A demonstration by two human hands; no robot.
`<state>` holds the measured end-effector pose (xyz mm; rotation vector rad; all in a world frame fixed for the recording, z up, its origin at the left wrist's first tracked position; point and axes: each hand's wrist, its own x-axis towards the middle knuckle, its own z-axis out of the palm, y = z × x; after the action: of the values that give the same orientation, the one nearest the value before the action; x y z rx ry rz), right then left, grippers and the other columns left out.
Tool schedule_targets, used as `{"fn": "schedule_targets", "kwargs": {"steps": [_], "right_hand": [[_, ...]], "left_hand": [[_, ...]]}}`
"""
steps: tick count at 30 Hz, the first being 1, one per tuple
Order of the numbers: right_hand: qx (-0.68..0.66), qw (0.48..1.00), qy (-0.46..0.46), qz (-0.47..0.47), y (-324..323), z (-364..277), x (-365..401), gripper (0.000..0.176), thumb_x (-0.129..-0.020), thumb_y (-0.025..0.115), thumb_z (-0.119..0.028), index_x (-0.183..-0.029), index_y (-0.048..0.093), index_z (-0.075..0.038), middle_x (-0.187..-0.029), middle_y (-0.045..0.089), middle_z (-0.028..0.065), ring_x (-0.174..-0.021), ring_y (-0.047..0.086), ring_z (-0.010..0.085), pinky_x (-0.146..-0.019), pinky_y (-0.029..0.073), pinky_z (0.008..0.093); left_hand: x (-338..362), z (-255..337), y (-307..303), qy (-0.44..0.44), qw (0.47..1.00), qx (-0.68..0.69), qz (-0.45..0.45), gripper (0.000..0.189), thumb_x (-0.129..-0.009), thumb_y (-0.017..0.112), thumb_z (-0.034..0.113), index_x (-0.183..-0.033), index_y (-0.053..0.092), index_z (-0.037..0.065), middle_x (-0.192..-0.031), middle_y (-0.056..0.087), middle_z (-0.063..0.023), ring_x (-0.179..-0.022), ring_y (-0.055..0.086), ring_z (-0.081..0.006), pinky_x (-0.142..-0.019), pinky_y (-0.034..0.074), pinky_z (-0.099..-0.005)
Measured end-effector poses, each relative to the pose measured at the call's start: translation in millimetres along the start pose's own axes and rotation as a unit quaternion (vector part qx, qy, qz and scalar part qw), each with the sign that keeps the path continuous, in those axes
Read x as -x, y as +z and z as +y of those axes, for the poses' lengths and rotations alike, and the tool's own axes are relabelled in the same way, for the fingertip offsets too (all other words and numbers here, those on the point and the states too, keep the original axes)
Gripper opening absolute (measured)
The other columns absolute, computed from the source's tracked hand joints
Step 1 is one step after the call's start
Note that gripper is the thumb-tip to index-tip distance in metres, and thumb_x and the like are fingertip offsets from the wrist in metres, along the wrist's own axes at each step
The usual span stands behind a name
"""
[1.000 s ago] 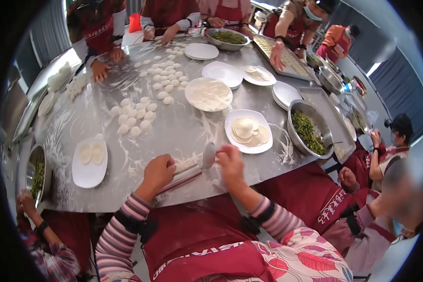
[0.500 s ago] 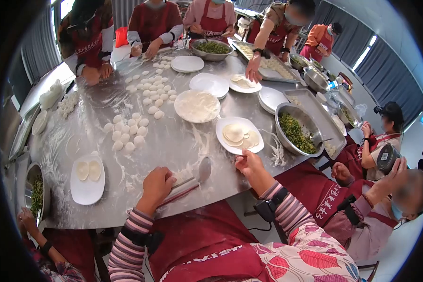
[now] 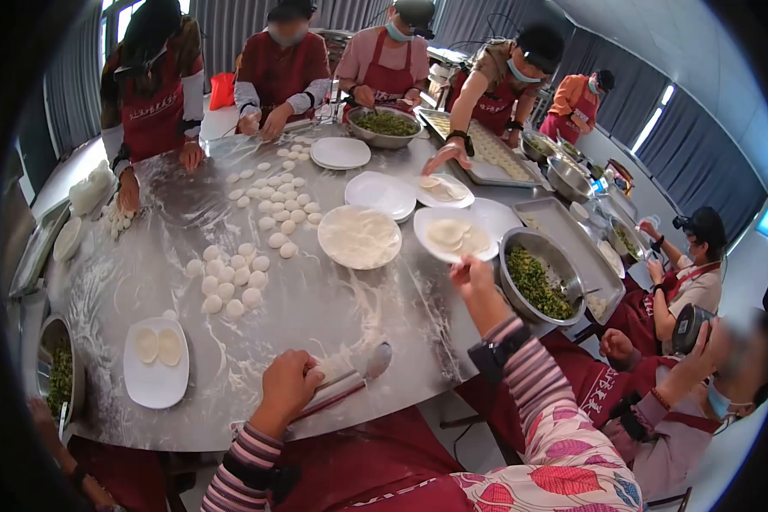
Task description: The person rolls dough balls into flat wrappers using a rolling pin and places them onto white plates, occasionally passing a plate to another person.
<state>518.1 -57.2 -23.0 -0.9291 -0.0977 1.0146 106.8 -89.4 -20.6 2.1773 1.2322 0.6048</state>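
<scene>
My right hand point(image 3: 475, 277) pinches the near rim of a white plate point(image 3: 431, 249) that carries several thin round dough wrappers point(image 3: 454, 233). The plate is beside the steel bowl of green filling point(image 3: 535, 277) and covers part of another white plate point(image 3: 497, 215). My left hand point(image 3: 288, 386) is closed near the front of the table, its fingers curled; whether anything is in them is hidden. By it lie a metal spoon point(image 3: 378, 360) and dark red chopsticks point(image 3: 337, 399).
Dough pieces point(image 3: 230, 280) lie on the floured steel table point(image 3: 256, 341). A flour plate point(image 3: 360, 237) stands mid-table, and a plate with two wrappers point(image 3: 156, 375) at left. Co-workers surround the table; one person's hand point(image 3: 449, 155) touches another wrapper plate point(image 3: 452, 194).
My right hand has moved the wrapper plate away from me and rightward, over the other white plate. My left hand stays by the spoon. My view has tilted up slightly.
</scene>
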Motion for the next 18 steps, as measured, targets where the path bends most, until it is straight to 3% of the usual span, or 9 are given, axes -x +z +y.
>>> {"fn": "schedule_targets", "kwargs": {"steps": [4,5,10,18], "right_hand": [[-0.007,1.000,-0.021,-0.014,15.2,-21.9,-67.1,0.002,-0.077,0.048,-0.003,-0.077,0.049,-0.002,-0.057,0.053,0.0114,-0.044,0.050,0.0184,-0.040,0.044,0.0319],[0.015,0.999,-0.037,0.003,21.2,-25.9,-78.0,0.007,-0.075,0.046,-0.002,-0.069,0.049,-0.005,-0.053,0.051,0.0081,-0.046,0.051,0.0186,-0.042,0.044,0.0290],[0.053,0.992,-0.101,0.054,47.4,-37.1,-105.0,0.003,-0.078,0.045,-0.002,-0.078,0.047,-0.001,-0.055,0.051,0.0083,-0.043,0.051,0.0184,-0.039,0.046,0.0319],[0.102,0.981,-0.097,0.134,53.9,-46.8,-113.6,0.009,-0.073,0.042,0.001,-0.081,0.048,0.002,-0.055,0.050,0.0095,-0.043,0.050,0.0194,-0.039,0.045,0.0293]], "left_hand": [[-1.9,2.9,-1.8,-0.002,1.000,-0.002,-0.005,0.017,-0.069,0.065,0.019,-0.077,0.060,0.006,-0.077,0.056,-0.0118,-0.076,0.055,-0.0308,-0.067,0.045,-0.0399],[-2.8,3.0,-2.0,-0.005,1.000,-0.003,-0.006,0.017,-0.069,0.065,0.019,-0.077,0.060,0.006,-0.077,0.056,-0.0118,-0.076,0.055,-0.0308,-0.067,0.045,-0.0399],[-4.4,2.2,-0.9,-0.003,1.000,-0.012,0.002,0.018,-0.068,0.064,0.020,-0.076,0.060,0.004,-0.075,0.056,-0.0120,-0.073,0.055,-0.0295,-0.065,0.044,-0.0382],[-5.8,0.9,0.7,0.011,1.000,0.009,0.008,0.017,-0.067,0.067,0.017,-0.076,0.059,0.006,-0.074,0.054,-0.0109,-0.073,0.054,-0.0304,-0.064,0.043,-0.0393]]}}
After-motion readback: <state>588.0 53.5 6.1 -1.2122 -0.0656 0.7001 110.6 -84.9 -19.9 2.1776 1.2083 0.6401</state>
